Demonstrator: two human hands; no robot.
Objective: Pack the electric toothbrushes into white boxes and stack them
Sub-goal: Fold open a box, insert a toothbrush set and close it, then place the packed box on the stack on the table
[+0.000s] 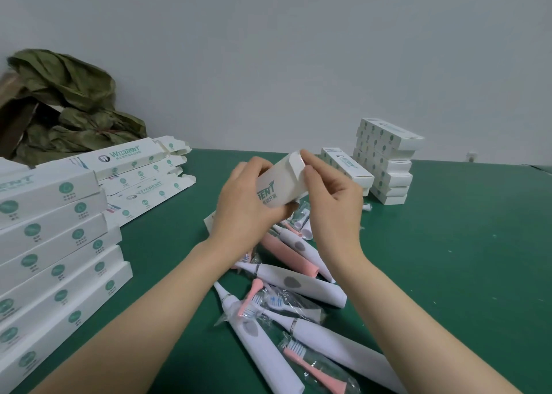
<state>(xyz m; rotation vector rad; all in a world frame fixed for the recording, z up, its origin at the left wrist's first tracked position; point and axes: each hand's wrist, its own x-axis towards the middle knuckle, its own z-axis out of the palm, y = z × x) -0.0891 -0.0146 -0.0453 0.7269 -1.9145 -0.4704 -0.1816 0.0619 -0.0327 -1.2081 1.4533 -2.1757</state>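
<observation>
The left hand (246,207) is curled round the lower body of a slim white cardboard box with green lettering (280,186), held up above the table. The right hand (333,202) pinches the box's open end flap (296,162) between thumb and forefinger. The card looks thin and light, so its broad faces would likely buckle under a hard squeeze. The long edges and corners are the stiffer places to grip, and the flap should bend along its crease rather than be forced. Whether a toothbrush already sits inside cannot be told from this angle. Directly beneath the hands lies a crossed heap of loose white and pink electric toothbrushes with smooth plastic handles (301,283), mixed with spare brush heads in clear crinkly wrappers (279,302). The handles seem rigid and rather slick, best taken at mid-handle, not by the narrow neck. All rest on the green table top (448,274). Farther right stands a stack of closed white boxes (385,166). To the left are a taller pile of white boxes (53,244), some flat unfolded cartons (143,184) and a crumpled olive-green bag (68,101).
</observation>
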